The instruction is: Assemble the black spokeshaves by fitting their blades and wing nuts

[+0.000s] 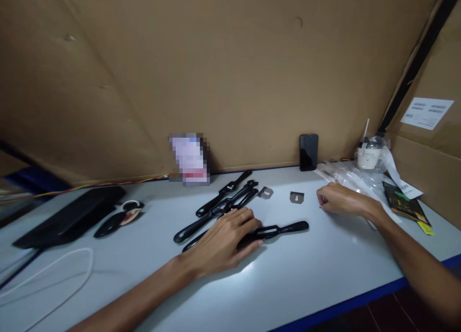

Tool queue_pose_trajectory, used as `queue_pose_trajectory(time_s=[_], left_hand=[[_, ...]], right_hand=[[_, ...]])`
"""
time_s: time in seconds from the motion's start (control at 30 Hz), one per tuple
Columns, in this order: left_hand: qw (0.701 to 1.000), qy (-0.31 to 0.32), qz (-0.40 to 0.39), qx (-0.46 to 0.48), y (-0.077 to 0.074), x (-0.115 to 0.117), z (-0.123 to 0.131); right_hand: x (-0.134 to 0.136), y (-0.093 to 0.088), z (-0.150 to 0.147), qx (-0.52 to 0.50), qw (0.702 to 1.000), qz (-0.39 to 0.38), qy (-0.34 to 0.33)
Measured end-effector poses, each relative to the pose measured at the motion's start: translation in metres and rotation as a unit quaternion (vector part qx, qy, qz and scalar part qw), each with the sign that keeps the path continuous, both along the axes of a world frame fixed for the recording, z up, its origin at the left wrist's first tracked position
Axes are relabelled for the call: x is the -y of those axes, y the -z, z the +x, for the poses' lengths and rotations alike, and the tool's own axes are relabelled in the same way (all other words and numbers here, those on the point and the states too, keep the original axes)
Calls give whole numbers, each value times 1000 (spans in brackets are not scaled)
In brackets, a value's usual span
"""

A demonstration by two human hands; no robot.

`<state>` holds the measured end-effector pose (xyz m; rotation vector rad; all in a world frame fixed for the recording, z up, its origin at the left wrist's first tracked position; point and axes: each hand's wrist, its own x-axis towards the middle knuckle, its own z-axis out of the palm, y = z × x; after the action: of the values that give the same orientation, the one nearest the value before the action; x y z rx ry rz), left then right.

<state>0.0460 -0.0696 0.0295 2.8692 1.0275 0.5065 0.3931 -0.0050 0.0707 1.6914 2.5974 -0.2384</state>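
My left hand [230, 236] lies over a black spokeshave [293, 226], its fingers closed around one end while the other handle sticks out to the right. Just behind that hand, several more black spokeshaves [196, 229] lie in a loose pile, partly hidden by it. Two small flat metal pieces with cut-outs rest beyond: a spokeshave blade [297, 197] and a similar plate [266, 193] near the pile. My right hand [336, 199] is at the right of them, fingertips pinched together low over the table; what is between them is too small to make out.
At the back, a phone with a blurred screen [190, 159] and a dark phone [309, 152] lean on the cardboard wall. Clear plastic bags [355, 178], a wrapped cup [369, 157] and a black packet [405, 202] lie right. A black stand [72, 217], keys [111, 224] and white cable [90, 265] are left.
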Motion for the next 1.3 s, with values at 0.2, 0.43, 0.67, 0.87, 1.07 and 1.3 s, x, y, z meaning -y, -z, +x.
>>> queue_pose_trajectory(time_s=[0.2,0.43,0.67,0.87,1.07,1.3], left_hand=[[998,-5,-50,40,-2,-1,0],[998,2,-55,39,-1,-4,0],[996,8,-74,54,-1,-3,0],[980,-50,-163,99,-2,3,8],[979,-55,-157,119,-1,12,14],[984,-40,-137,106,2,11,14]], right_hand=[[11,-2,-32,-19,997,76,-25],[7,19,-52,-84,988,127,-1],[8,24,-55,-72,994,83,0],[4,25,-50,-93,993,65,-20],[5,27,-48,-80,993,71,-48],[2,20,-43,-111,994,1,-3]])
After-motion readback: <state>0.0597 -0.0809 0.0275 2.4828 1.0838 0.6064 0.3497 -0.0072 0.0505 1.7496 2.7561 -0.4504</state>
